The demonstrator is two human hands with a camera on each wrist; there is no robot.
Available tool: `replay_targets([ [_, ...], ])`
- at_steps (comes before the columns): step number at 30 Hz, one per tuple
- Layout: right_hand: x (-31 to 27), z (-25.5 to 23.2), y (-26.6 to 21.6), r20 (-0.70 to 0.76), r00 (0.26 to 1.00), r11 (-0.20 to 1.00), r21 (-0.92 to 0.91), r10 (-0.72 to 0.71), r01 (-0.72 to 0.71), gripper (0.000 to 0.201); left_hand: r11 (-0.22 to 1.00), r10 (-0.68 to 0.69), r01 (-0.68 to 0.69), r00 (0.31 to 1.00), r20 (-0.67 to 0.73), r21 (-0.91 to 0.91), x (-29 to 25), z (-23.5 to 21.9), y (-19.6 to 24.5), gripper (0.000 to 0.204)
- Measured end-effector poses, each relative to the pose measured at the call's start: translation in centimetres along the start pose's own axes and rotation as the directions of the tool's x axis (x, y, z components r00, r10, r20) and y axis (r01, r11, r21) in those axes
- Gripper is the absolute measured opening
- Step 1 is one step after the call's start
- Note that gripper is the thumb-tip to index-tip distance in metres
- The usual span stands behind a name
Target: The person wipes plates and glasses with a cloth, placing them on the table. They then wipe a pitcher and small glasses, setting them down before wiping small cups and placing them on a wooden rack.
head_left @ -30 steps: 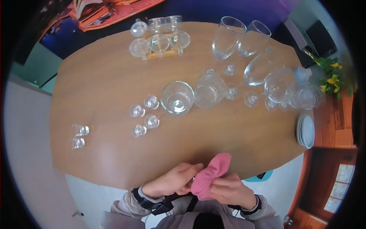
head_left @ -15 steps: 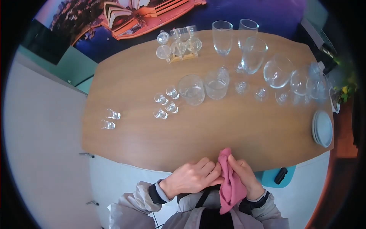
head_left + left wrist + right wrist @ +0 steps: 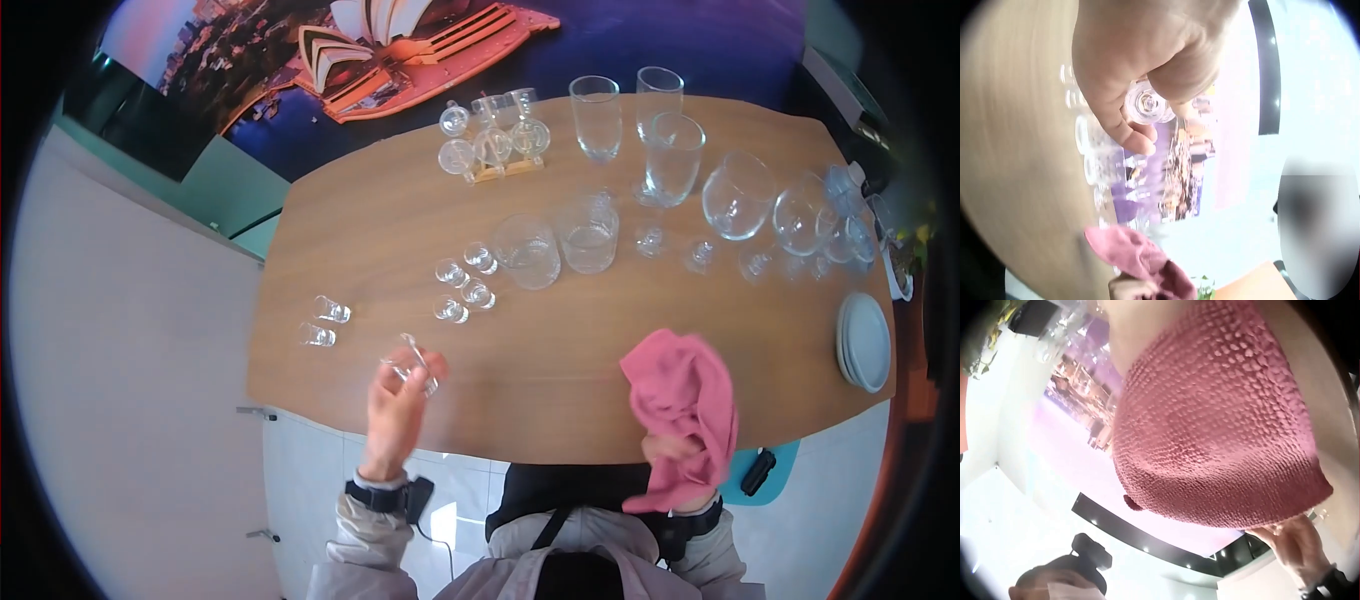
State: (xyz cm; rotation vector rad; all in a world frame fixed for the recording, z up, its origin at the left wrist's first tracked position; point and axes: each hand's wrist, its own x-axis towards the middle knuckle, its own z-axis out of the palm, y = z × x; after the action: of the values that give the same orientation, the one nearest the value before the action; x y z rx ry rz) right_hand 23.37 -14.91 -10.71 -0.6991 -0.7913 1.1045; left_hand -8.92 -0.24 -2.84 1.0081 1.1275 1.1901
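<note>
My left hand (image 3: 395,412) holds a small clear glass (image 3: 418,372) between thumb and fingers above the table's front left part. In the left wrist view the round glass (image 3: 1146,105) shows between the thumb and fingers of that hand (image 3: 1141,56). A pink cloth (image 3: 688,395) hangs from my right hand (image 3: 672,448) over the front edge at the right; it covers part of the hand. The cloth (image 3: 1216,425) fills much of the right wrist view. Two small glasses (image 3: 325,322) lie or stand beyond the left hand; which, I cannot tell.
Several small glasses (image 3: 465,283) stand mid-table beside two larger tumblers (image 3: 528,252). Stemmed glasses (image 3: 672,160) line the back and right. A wooden rack (image 3: 507,171) with glass vessels is at the back. Stacked white dishes (image 3: 865,343) sit at the right edge.
My hands were together at the cloth and have moved apart. The left went leftward, with the small glass now plainly visible in it; the right moved rightward with the cloth, which now hangs spread out.
</note>
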Motion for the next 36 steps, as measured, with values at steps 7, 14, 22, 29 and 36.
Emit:
replay_targets([
  [7,4.6,1.7,-1.2,0.306,0.82,0.354,0.788,0.484,-0.504,0.047,0.902,0.095,-0.018,0.983,-0.159,0.431,8.9,-5.0,-0.8,0.042],
  [14,8.0,11.1,-3.0,-0.588,0.722,0.865,-0.073,0.364,-0.496,0.029,0.92,0.071,-0.031,0.994,-0.087,0.39,12.9,-3.9,-3.3,0.045],
  [22,13.3,15.0,-1.2,-0.419,0.777,0.819,-0.122,0.47,-0.561,0.024,0.756,0.284,-0.214,0.959,-0.014,0.619,11.7,-5.4,-3.0,0.048],
  [29,11.1,13.0,-0.9,-0.323,0.788,0.808,-0.104,0.524,-0.58,0.021,0.033,0.684,-0.128,0.726,0.07,0.991,11.9,-13.8,1.8,0.027],
  [36,15.0,12.9,-0.2,-0.263,0.82,0.839,-0.064,0.508,-0.54,0.021,-0.154,0.582,-0.03,0.805,0.115,0.988,13.1,-15.5,1.7,0.009],
])
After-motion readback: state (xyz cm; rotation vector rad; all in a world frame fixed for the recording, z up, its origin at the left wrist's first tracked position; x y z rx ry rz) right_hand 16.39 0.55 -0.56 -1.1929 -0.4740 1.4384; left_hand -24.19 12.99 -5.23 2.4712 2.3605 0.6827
